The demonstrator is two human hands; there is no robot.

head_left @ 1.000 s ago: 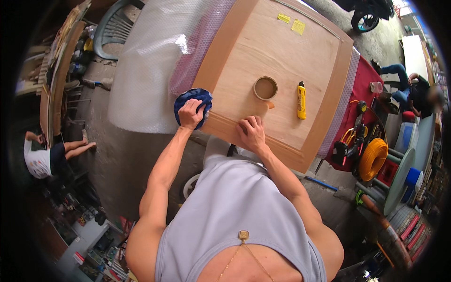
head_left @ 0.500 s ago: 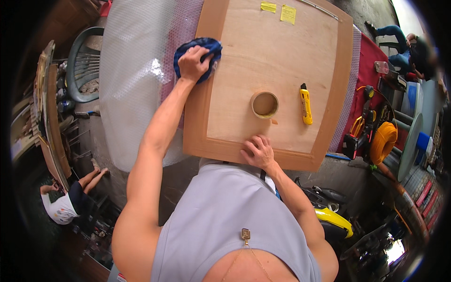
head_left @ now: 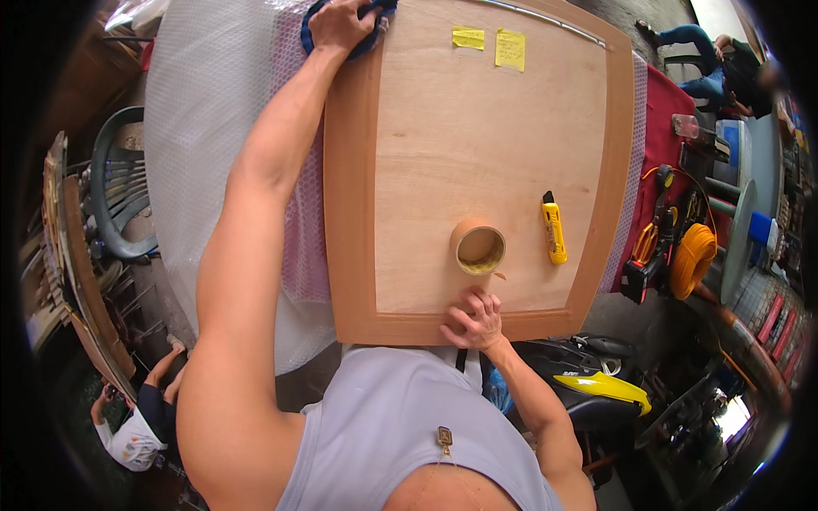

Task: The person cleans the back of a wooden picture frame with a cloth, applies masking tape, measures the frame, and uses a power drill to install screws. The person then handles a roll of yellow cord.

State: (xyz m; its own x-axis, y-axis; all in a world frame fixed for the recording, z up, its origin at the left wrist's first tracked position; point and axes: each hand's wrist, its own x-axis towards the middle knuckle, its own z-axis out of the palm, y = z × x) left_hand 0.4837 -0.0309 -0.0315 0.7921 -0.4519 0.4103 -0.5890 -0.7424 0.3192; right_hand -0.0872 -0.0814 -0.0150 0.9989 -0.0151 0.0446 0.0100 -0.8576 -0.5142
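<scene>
Left hand (head_left: 339,23) farther out, gripping blue cloth (head_left: 371,27).

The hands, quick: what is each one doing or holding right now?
Left hand: closed on a blue cloth, pressed on the far corner of the wooden panel.
Right hand: holding nothing, fingers spread on the panel's near edge.

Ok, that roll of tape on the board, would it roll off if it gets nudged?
Probably not: the tape roll lies flat on its side on the wooden panel, open core up, so a nudge would likely slide it. It looks light, so it should move easily. Only if tipped onto its edge might it roll, perhaps toward the yellow utility knife.
</scene>
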